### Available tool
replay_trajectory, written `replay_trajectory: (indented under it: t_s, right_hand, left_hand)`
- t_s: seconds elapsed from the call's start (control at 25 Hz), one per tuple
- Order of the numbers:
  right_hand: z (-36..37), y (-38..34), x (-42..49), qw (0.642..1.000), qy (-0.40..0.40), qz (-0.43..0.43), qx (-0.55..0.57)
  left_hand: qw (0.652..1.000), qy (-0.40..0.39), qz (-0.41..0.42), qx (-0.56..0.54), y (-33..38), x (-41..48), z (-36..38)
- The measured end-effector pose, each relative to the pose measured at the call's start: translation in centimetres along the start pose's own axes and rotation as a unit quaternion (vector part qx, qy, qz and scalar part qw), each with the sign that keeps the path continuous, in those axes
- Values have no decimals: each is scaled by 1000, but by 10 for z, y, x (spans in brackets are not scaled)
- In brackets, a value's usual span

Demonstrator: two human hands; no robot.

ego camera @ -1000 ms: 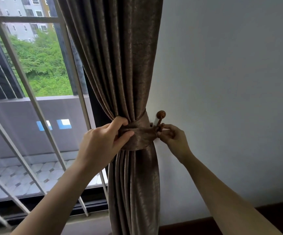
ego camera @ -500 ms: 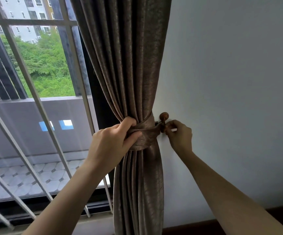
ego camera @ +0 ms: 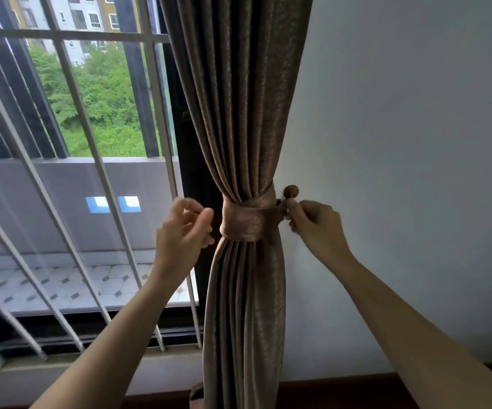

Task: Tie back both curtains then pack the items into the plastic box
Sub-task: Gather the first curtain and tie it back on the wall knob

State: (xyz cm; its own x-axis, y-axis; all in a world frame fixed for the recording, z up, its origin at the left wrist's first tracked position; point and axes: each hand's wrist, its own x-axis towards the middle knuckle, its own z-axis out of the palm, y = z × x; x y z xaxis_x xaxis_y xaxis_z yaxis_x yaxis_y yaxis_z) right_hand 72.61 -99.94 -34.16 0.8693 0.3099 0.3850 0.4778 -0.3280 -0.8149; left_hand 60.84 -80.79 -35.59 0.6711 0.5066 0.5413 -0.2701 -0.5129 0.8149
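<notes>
Brown, faintly mottled curtain [ego camera: 239,113] with matching brown tieback [ego camera: 247,221]; reddish-brown wooden knob [ego camera: 291,191] right of tieback; pale grey-white wall [ego camera: 416,143]; white window bars [ego camera: 91,143] left of curtain; green foliage [ego camera: 106,113] beyond.

Soft daylight enters through the window [ego camera: 91,143] on the left, leaving the wall [ego camera: 416,143] evenly grey with faint shadows. The window bars [ego camera: 70,93] bow from wide-angle distortion and smear toward the left edge. The left hand [ego camera: 182,231] is slightly motion-blurred.
</notes>
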Motion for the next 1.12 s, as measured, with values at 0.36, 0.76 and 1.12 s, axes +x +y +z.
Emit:
replay_trajectory:
  t_s: [0.36, 0.76, 1.12]
  right_hand:
    - [23, -5, -48, 940, -153, 205, 228]
    - [28, 13, -57, 994, -13, -9, -106]
    - [12, 19, -64, 973, -40, -14, -225]
  left_hand:
    - [971, -153, -181, -37, 3, -21, 8]
    - [958, -128, 49, 252, 4, -43, 24]
    - [945, -130, 71, 291, -2, -38, 23]
